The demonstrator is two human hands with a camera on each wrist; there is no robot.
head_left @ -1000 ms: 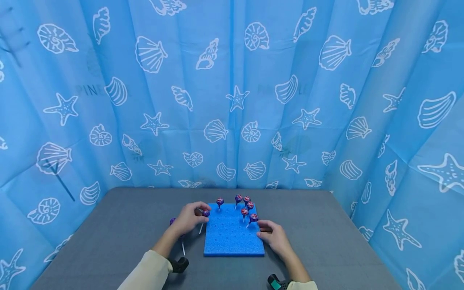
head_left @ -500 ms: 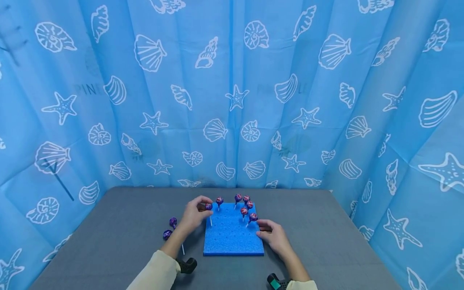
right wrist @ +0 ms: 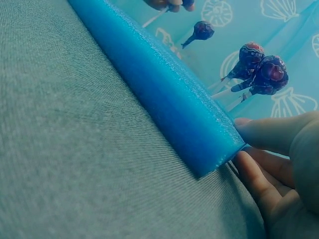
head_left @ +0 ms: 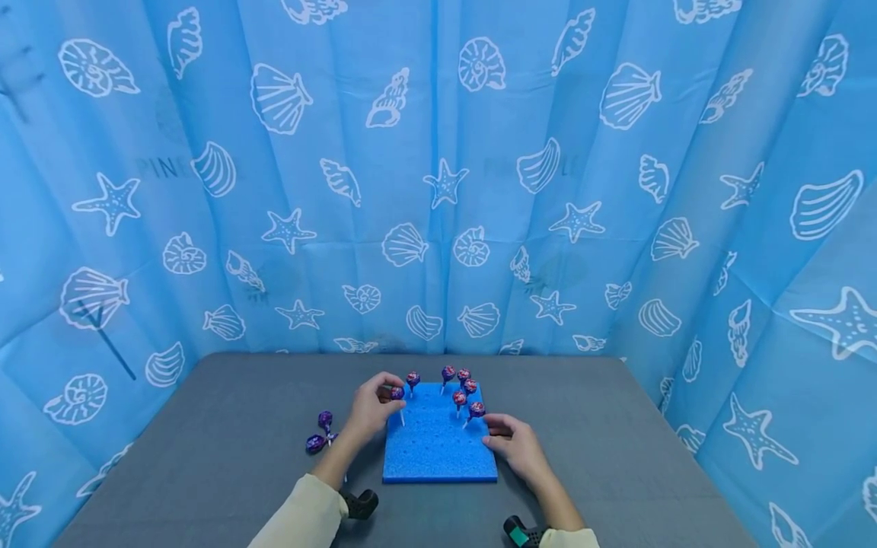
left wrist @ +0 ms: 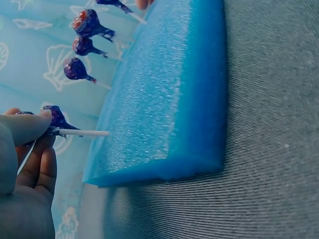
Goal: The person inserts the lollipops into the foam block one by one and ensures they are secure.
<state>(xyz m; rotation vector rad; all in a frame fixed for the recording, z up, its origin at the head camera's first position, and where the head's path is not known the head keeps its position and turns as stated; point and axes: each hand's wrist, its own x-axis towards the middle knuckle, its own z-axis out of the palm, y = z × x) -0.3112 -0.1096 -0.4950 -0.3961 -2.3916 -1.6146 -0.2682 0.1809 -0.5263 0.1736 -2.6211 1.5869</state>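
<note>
My left hand [head_left: 372, 409] pinches a purple-wrapped lollipop [head_left: 397, 393] by its head, over the upper left part of a blue foam block [head_left: 438, 453]. In the left wrist view the white stick [left wrist: 84, 132] points at the foam; whether its tip has entered is unclear. The thumb covers part of the wrapper. At the block's right edge, my right hand [head_left: 518, 450] grips the foam, thumb against the upper edge and fingers at its side. Several lollipops [head_left: 476, 409] stand in the foam, along its back and right side.
Loose purple lollipops [head_left: 316, 444] lie on the grey table [head_left: 589, 426] left of the block, partly behind the left forearm. A blue shell-patterned curtain [head_left: 438, 190] hangs behind the table. Each wrist wears a black device [head_left: 361, 504].
My left hand has carried the lollipop right and slightly away, from beside the block to above its back left area. The loose lollipops have come into fuller view. My right hand stays at the edge.
</note>
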